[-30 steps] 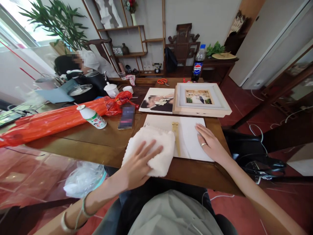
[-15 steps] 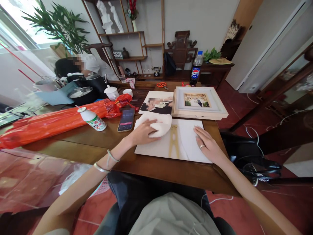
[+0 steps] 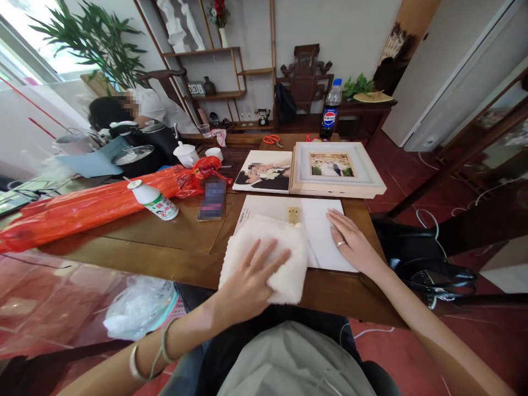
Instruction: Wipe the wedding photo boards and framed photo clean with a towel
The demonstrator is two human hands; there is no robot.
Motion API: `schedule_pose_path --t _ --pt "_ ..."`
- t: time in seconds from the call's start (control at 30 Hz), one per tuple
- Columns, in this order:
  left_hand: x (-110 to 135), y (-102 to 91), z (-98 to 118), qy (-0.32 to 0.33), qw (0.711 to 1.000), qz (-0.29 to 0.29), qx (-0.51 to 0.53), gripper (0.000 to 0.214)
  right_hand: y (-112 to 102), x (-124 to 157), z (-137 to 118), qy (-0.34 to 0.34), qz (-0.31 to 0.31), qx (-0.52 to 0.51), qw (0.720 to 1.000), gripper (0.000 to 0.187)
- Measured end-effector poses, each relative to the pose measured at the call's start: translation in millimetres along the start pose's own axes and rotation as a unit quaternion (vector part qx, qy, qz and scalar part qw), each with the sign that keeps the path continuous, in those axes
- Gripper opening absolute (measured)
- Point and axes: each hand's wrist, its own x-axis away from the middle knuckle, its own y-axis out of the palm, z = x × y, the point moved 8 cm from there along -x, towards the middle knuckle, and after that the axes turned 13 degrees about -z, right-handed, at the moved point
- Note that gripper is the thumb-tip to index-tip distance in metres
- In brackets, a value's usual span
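My left hand lies with spread fingers on a fluffy white cloth. The cloth covers the left part of a white panel and hangs over the table's front edge. Flat and open, my right hand rests on the panel's right side, a ring on one finger. Of a yellowish stand leg on the panel, only the top end shows; the cloth hides the rest.
Behind the panel lie a photo print and a white picture frame. A cola bottle and orange-handled scissors stand farther back. Leftward are a phone, a white bottle, a red plastic-wrapped bundle and a seated person.
My left hand has drawn the white cloth toward me, down over the panel's front edge, and the cloth has spread out. My right hand stays on the panel.
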Motion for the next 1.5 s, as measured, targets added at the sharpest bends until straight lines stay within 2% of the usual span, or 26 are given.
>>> schedule_pose_path --t 0.03,0.1,0.33,0.43,0.53,0.63,0.73,0.8,0.87,0.93,1.1,1.2,1.27,1.33,1.5 --pt "2 -0.7 6 0.009 1.0 0.003 0.005 0.011 0 0 0 -0.001 -0.002 0.001 1.0 0.048" --pt "-2 -2.1 6 0.01 1.0 -0.004 0.014 0.009 0 0 0 -0.002 -0.002 0.004 1.0 0.048" --pt "-66 -6.4 -64 -0.05 0.997 -0.044 0.026 0.024 -2 -1 -1 -0.003 0.005 0.003 1.0 0.047" --pt "-84 -6.3 -70 -0.065 0.996 -0.052 0.01 0.024 -2 -1 -1 -0.003 0.005 0.002 1.0 0.047" --pt "-81 -4.0 -50 -0.061 0.996 -0.057 -0.004 0.02 -2 0 0 -0.001 0.006 0.001 1.0 0.047" --pt "-62 -2.3 -16 -0.044 0.998 -0.037 -0.007 0.016 -1 0 1 0.003 0.005 0.003 1.0 0.047" --pt "-39 -2.9 21 0.006 1.0 0.002 -0.004 0.012 0 0 1 0.0 -0.001 0.008 1.0 0.047" --pt "-29 -4.8 37 0.039 0.999 0.022 -0.002 0.012 0 0 0 -0.004 -0.002 0.009 1.0 0.047" --pt "-29 -6.3 40 0.05 0.999 0.023 0.004 0.011 0 0 0 -0.006 0.0 0.007 1.0 0.047" --pt "-39 -7.5 30 0.037 0.999 0.007 0.007 0.014 -1 -1 -1 -0.006 0.003 0.005 1.0 0.047" --pt "-89 -7.3 -11 -0.031 0.999 -0.031 0.004 0.024 -1 0 0 -0.021 0.01 0.004 1.0 0.047" --pt "-117 -5.2 -20 -0.047 0.998 -0.027 -0.021 0.025 0 1 1 -0.039 0.012 0.001 0.999 0.048" --pt "-125 -3.0 -15 -0.042 0.998 -0.025 -0.038 0.024 1 2 2 -0.048 0.008 -0.002 0.999 0.051" --pt "-124 -2.0 -2 -0.032 0.998 -0.02 -0.048 0.025 1 2 2 -0.051 0.002 -0.007 0.999 0.053" --pt "-89 -6.2 56 0.013 0.997 0.005 -0.075 0.028 0 1 3 -0.039 -0.02 -0.018 0.999 0.062"
